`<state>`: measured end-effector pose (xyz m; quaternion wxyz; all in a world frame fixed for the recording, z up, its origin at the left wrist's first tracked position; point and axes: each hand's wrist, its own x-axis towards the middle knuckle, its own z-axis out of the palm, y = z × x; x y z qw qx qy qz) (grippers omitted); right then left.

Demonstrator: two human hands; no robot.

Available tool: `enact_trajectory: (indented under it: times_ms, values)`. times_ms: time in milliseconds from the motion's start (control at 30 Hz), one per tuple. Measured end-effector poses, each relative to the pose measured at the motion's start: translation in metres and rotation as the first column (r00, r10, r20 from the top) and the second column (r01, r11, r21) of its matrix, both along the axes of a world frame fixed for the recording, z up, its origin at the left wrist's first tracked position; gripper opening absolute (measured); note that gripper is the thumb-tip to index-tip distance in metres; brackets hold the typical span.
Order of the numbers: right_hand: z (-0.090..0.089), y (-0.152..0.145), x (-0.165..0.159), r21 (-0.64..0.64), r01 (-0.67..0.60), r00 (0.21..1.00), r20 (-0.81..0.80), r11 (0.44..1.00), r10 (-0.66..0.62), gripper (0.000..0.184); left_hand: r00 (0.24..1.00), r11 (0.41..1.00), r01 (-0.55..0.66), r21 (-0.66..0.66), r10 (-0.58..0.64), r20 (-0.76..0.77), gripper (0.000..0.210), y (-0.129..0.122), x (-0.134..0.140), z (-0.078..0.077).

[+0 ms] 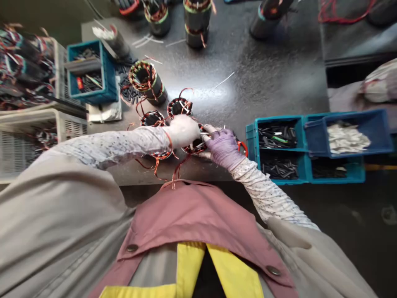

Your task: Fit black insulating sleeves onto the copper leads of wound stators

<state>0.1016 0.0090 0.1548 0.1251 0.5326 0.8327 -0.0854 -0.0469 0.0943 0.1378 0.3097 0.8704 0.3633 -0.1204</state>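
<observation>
A wound motor stator (pixel 192 150) with red and dark lead wires stands near the table's front edge, partly hidden by my hands. My right hand (pixel 225 148), in a purple glove, curls around its right side, fingers and thumb closed on the rim. Over its upper left is my left hand (pixel 185 130), in a white glove and smeared by motion; its fingers are hard to see. A thin white piece shows between the hands. Another stator (pixel 179 107) sits just behind, and one more (pixel 151 118) lies left, partly covered by my left forearm.
A taller stator (pixel 148 82) stands back left, beside a teal bin (pixel 107 74). Teal bins (pixel 252 142) of black sleeves lie right, with a blue tray (pixel 380 130) of white pieces on top. Crates (pixel 70 132) hold stators at left. Another person's arm (pixel 347 97) shows at right.
</observation>
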Motion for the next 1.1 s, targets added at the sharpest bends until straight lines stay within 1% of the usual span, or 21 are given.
enact_trajectory:
  times_ms: [67,100,133,233,267,333,467,500,567,600,667,733,800,833,900,933,967,1000,1033,1067,1100]
  values:
    - [-0.004,0.001,-0.001,-0.009,0.027,0.999,-0.021,1.000,-0.028,0.060,0.997,0.986,0.071,-0.154,-0.069,0.014,0.025,-0.004,-0.007,0.002]
    - [-0.005,0.001,-0.001,-0.014,0.036,0.999,-0.036,0.999,-0.036,0.057,0.995,0.976,0.096,-0.198,-0.087,0.051,0.029,-0.007,-0.014,0.003]
    - [-0.006,0.000,-0.002,-0.015,0.040,0.998,-0.052,0.999,-0.041,0.055,0.996,0.979,0.079,-0.186,-0.069,0.062,0.032,-0.009,-0.024,0.005]
    - [-0.008,0.000,-0.002,0.000,0.039,0.994,-0.098,0.999,-0.039,0.058,1.000,0.998,0.012,0.058,-0.014,0.022,0.034,-0.012,-0.053,0.011]
    - [-0.009,0.000,-0.002,0.005,0.037,0.994,-0.108,0.999,-0.036,0.060,0.999,0.992,0.037,0.124,-0.038,0.006,0.034,-0.012,-0.060,0.013]
    - [-0.009,0.000,-0.003,0.012,0.035,0.993,-0.117,0.999,-0.033,0.062,0.990,0.977,0.143,0.160,-0.142,-0.020,0.036,-0.013,-0.065,0.014]
    - [-0.007,0.001,-0.004,0.014,0.024,0.993,-0.117,1.000,-0.023,0.062,0.943,0.940,0.330,0.090,-0.324,-0.076,0.049,-0.011,-0.046,0.011]
    - [-0.006,0.001,-0.004,0.009,0.025,0.993,-0.113,1.000,-0.024,0.061,0.928,0.928,0.368,0.053,-0.362,-0.092,0.047,-0.008,-0.039,0.011]
    - [-0.004,0.001,-0.004,-0.010,0.031,0.994,-0.101,0.999,-0.032,0.061,0.892,0.903,0.430,-0.009,-0.427,-0.147,0.033,-0.003,-0.025,0.012]
    - [-0.003,0.001,-0.004,-0.020,0.034,0.995,-0.096,0.999,-0.036,0.061,0.881,0.895,0.445,-0.006,-0.439,-0.177,0.025,-0.002,-0.020,0.014]
    - [-0.003,0.000,-0.006,-0.035,0.047,0.995,-0.089,0.998,-0.050,0.062,0.902,0.919,0.393,0.043,-0.376,-0.210,0.014,-0.004,-0.013,0.019]
    - [-0.003,-0.002,-0.009,-0.037,0.076,0.992,-0.094,0.996,-0.079,0.062,0.949,0.960,0.272,0.069,-0.255,-0.185,0.013,-0.013,-0.009,0.024]
    - [-0.005,-0.006,-0.013,-0.033,0.110,0.988,-0.106,0.993,-0.112,0.060,0.978,0.984,0.176,0.000,-0.175,-0.113,0.017,-0.029,-0.009,0.030]
    - [-0.006,-0.009,-0.013,-0.034,0.125,0.986,-0.111,0.992,-0.128,0.059,0.984,0.985,0.163,-0.060,-0.167,-0.068,0.021,-0.038,-0.010,0.033]
    - [-0.009,-0.016,-0.009,-0.036,0.150,0.978,-0.139,0.988,-0.153,0.055,0.983,0.970,0.182,-0.163,-0.173,0.064,0.027,-0.054,-0.014,0.040]
    - [-0.012,-0.020,-0.004,-0.040,0.161,0.967,-0.193,0.986,-0.165,0.054,0.976,0.960,0.197,-0.199,-0.173,0.132,0.028,-0.057,-0.018,0.043]
    - [-0.015,-0.023,0.003,-0.044,0.188,0.937,-0.291,0.981,-0.193,0.053,0.968,0.957,0.202,-0.209,-0.163,0.193,0.028,-0.058,-0.023,0.045]
    - [-0.020,-0.025,0.010,-0.053,0.249,0.864,-0.440,0.967,-0.246,0.052,0.962,0.968,0.176,-0.181,-0.130,0.240,0.029,-0.054,-0.029,0.045]
    - [-0.024,-0.025,0.016,-0.077,0.333,0.737,-0.601,0.940,-0.310,0.052,0.957,0.985,0.120,-0.124,-0.081,0.280,0.030,-0.046,-0.036,0.043]
    - [-0.029,-0.022,0.021,-0.122,0.418,0.575,-0.731,0.900,-0.366,0.052,0.949,0.997,0.053,-0.052,-0.034,0.314,0.030,-0.036,-0.043,0.038]
    - [-0.035,-0.016,0.022,-0.176,0.487,0.420,-0.812,0.856,-0.406,0.053,0.942,1.000,-0.003,0.022,-0.005,0.336,0.029,-0.025,-0.049,0.030]
